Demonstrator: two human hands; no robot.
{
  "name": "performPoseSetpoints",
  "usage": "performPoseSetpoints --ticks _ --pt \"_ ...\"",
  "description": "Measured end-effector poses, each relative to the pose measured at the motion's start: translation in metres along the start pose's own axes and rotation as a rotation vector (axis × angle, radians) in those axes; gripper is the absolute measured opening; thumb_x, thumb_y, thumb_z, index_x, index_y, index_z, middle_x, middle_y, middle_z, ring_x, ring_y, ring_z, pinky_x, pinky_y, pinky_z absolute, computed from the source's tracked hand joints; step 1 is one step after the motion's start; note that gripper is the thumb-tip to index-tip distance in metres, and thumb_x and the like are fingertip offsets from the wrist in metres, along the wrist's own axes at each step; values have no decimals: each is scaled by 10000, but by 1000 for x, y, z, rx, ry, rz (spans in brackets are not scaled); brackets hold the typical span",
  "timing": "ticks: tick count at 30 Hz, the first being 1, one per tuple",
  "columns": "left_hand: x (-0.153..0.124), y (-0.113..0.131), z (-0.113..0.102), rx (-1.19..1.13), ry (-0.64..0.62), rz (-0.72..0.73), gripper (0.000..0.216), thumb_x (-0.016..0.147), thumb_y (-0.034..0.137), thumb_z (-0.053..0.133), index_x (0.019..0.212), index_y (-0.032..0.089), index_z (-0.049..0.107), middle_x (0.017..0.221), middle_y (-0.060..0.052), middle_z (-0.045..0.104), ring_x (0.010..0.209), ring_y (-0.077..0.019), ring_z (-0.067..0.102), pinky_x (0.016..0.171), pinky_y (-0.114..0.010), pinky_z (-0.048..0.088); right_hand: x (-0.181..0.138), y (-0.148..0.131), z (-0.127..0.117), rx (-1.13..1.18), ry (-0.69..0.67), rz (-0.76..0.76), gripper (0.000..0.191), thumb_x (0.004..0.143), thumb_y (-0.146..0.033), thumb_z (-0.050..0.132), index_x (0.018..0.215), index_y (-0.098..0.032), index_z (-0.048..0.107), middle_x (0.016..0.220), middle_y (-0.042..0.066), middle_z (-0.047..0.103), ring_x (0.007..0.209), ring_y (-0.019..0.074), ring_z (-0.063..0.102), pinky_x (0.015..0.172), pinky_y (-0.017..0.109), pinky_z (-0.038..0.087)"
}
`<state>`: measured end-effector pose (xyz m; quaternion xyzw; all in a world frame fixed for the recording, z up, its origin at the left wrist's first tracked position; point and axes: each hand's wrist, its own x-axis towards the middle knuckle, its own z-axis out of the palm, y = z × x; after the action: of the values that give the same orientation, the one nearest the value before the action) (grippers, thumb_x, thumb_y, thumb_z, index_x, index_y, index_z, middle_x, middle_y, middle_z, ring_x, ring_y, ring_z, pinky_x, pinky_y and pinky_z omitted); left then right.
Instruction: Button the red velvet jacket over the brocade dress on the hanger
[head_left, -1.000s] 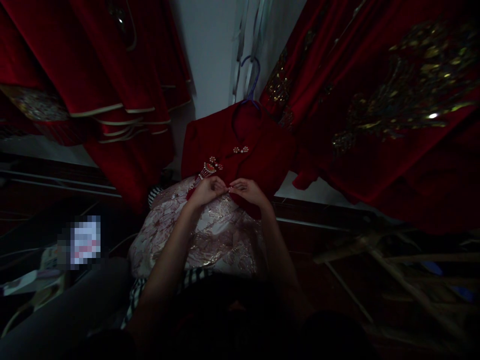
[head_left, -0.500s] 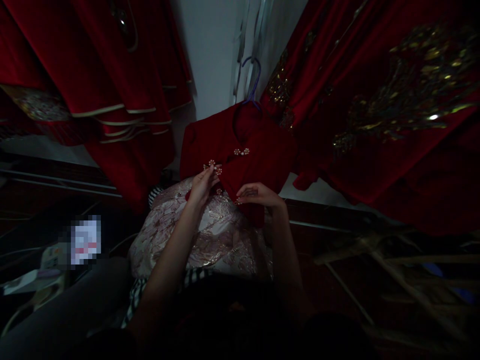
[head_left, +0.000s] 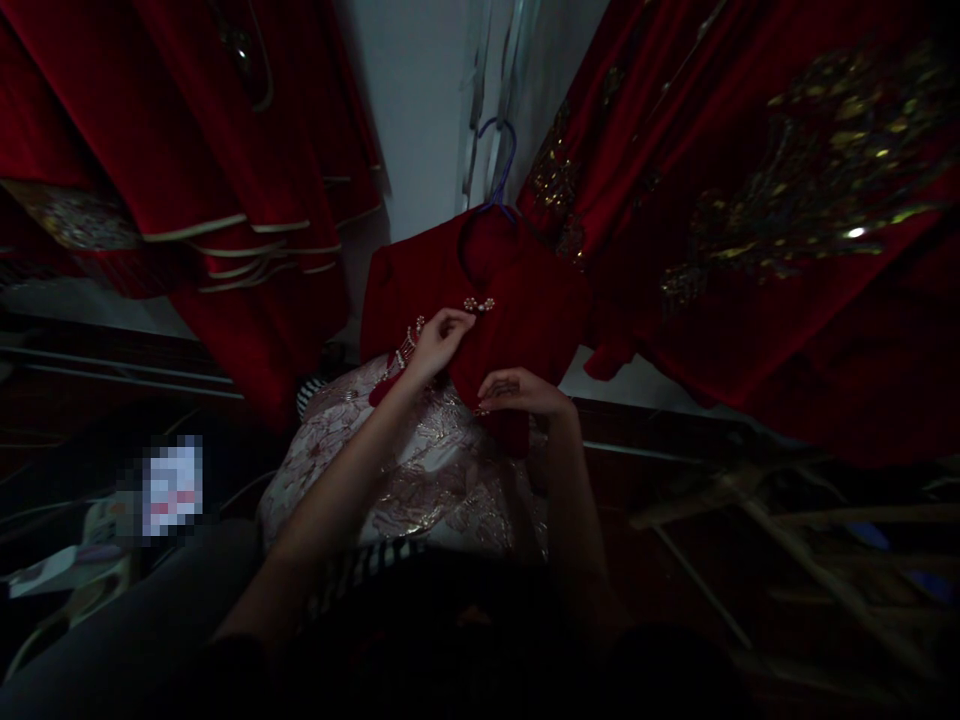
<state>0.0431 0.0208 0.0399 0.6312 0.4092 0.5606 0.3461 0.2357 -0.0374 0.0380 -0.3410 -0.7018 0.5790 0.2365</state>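
Observation:
A red jacket (head_left: 405,270) hangs on a purple hanger (head_left: 504,165) in front of me, its lower part over shiny pink-and-white patterned cloth (head_left: 420,480). A beaded clasp (head_left: 480,305) joins the front below the neckline. Just beneath it, my left hand (head_left: 442,345) pinches the jacket's front edge with thumb and forefinger. Strings of beads (head_left: 407,345) dangle beside that hand's left side. My right hand (head_left: 525,390) has its fingers curled at the lower front edge, next to another small beaded ornament (head_left: 481,410). Dim light hides fingertip detail.
Red garments (head_left: 255,130) with pale trim hang at the left. On the right hangs red cloth (head_left: 750,340) with gold sequins. A blurred bright screen (head_left: 172,485) is at lower left, and a wooden frame (head_left: 757,510) stands at lower right.
My left hand has left the beaded ornament on the jacket's left side and moved up and right to the front edge under the clasp. My right hand stays about where it was.

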Motion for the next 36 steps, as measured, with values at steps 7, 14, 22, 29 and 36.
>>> performPoseSetpoints --ticks 7,14,22,29,36 --pt "35 37 -4 829 -154 488 234 876 330 579 980 140 668 1155 -170 550 1187 -343 457 1009 -519 353 -13 -3 -9 43 2 31 254 677 -302 787 862 -170 673 839 13 739 780 118 689 782 271 534" --pt "55 37 -10 818 -201 590 191 867 320 595 948 223 739 1057 -73 616 1142 -274 470 1129 -594 174 -12 4 -18 -49 73 -15 289 704 -344 759 923 -170 687 873 30 739 814 135 688 809 304 543" --pt "66 31 -13 631 -266 574 187 855 329 605 958 274 751 828 -43 691 1026 -246 554 1145 -636 165 -4 2 -14 -51 395 -153 284 769 -405 700 938 -181 659 867 43 712 791 141 677 796 321 554" --pt "63 30 -14 583 -324 570 208 885 300 562 998 246 728 819 -41 668 967 -217 588 1148 -616 190 16 -29 -26 -144 739 -374 180 805 -358 662 884 -197 655 996 45 706 945 154 657 920 336 509" --pt "63 45 -12 937 -189 530 233 853 359 596 853 167 728 861 -107 678 1068 -303 544 1140 -663 123 38 -53 -30 -241 781 -490 167 818 -364 648 879 -209 653 945 25 706 882 148 654 860 322 523"
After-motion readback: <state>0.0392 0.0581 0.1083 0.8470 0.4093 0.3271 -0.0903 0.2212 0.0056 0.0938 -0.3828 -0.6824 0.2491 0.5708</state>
